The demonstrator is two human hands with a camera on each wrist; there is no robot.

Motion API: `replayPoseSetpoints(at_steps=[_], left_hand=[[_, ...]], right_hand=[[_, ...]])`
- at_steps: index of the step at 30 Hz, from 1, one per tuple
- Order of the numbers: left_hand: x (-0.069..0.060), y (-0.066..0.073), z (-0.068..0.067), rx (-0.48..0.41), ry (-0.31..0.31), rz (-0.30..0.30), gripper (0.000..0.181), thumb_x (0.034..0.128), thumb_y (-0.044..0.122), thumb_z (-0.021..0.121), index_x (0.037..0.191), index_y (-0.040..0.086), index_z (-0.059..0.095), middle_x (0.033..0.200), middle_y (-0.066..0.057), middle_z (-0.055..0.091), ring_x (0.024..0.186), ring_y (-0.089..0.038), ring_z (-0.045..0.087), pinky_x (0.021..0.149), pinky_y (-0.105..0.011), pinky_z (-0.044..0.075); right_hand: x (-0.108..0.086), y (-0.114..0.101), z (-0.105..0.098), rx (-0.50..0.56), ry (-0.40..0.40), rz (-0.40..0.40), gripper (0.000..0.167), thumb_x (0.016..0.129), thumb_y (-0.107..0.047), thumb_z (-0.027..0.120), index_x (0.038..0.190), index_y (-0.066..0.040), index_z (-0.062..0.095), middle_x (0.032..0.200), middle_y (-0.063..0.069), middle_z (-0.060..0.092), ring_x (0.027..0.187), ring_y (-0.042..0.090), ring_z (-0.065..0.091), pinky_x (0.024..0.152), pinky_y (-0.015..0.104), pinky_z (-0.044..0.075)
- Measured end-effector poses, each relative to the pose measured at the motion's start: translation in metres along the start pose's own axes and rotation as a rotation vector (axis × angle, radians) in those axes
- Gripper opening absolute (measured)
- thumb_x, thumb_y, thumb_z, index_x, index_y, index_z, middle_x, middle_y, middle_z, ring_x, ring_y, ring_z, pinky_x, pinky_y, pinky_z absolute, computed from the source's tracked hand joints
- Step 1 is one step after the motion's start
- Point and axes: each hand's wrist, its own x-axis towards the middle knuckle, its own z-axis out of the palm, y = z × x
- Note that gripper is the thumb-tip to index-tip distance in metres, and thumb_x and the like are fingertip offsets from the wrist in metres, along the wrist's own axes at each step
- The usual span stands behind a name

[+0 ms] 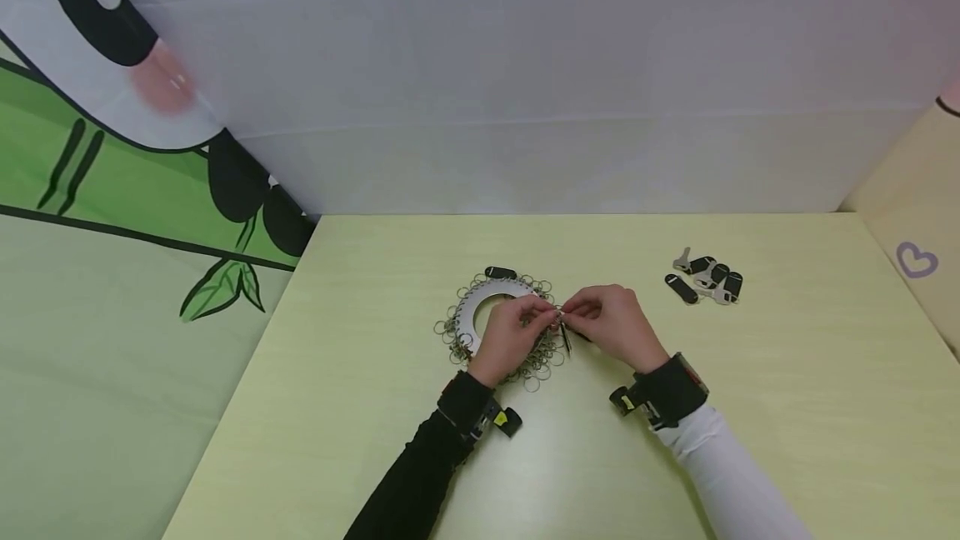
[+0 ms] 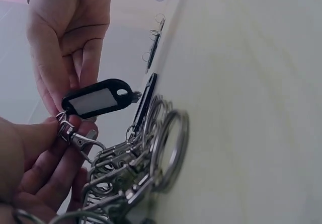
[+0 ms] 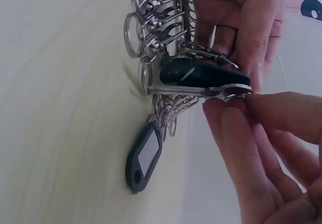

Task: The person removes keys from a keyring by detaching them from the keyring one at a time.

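A white ring-shaped key holder lies on the table, fringed with small metal clasps and split rings. My left hand is over its right side, and its thumb and fingers pinch a swivel clasp near its small ring. Close beside it, my right hand pinches the head end of a metal key, next to a black key tag with a pale label. The fingertips partly hide where ring and key meet. A second black tag hangs from the holder and touches the table.
Several keys with black tags lie in a loose group at the right of the table. Another black tag lies at the holder's far edge. A pale cloth wall stands behind the table.
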Motion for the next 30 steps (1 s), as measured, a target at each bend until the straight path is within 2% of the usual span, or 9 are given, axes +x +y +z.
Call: replayPoseSetpoints(at_steps=[9,15,21,30], left_hand=[[-0.0007,0.0042,0.0009,-0.014,0.002,0.007,0.014,0.1013,0.017,0.069,0.106,0.008,0.078,0.094,-0.005,0.079,0.084,-0.018,0.074,0.073,-0.022,0.053],[-0.0016,0.0043,0.0004,-0.017,-0.003,-0.013,0.014,0.1016,0.018,0.069,0.105,0.008,0.078,0.094,-0.004,0.079,0.084,-0.018,0.074,0.073,-0.022,0.054],[-0.0018,0.0033,0.0006,-0.036,-0.007,-0.027,0.013,0.1013,0.017,0.069,0.105,0.008,0.078,0.094,-0.004,0.079,0.084,-0.019,0.075,0.074,-0.022,0.055],[-0.0012,0.0028,0.0014,0.004,0.01,-0.014,0.013,0.1002,0.018,0.071,0.104,0.009,0.079,0.095,-0.003,0.079,0.082,-0.015,0.073,0.073,-0.021,0.055]], right_hand=[[0.0009,0.0023,0.0049,-0.056,0.091,-0.001,0.004,0.088,-0.006,0.078,0.092,-0.006,0.079,0.084,0.005,0.077,0.071,0.014,0.072,0.067,0.031,0.057],[0.0015,0.003,0.0086,-0.092,0.073,-0.022,0.005,0.089,-0.005,0.078,0.093,-0.003,0.076,0.083,0.006,0.076,0.073,0.015,0.07,0.068,0.032,0.057],[0.0025,0.0042,0.0096,-0.094,0.058,-0.041,0.005,0.088,-0.003,0.077,0.091,-0.006,0.076,0.083,0.005,0.076,0.073,0.013,0.07,0.068,0.03,0.058],[0.002,0.0047,0.0087,-0.113,0.068,-0.057,0.006,0.086,-0.003,0.078,0.088,-0.008,0.076,0.081,0.002,0.075,0.072,0.011,0.069,0.068,0.029,0.057]])
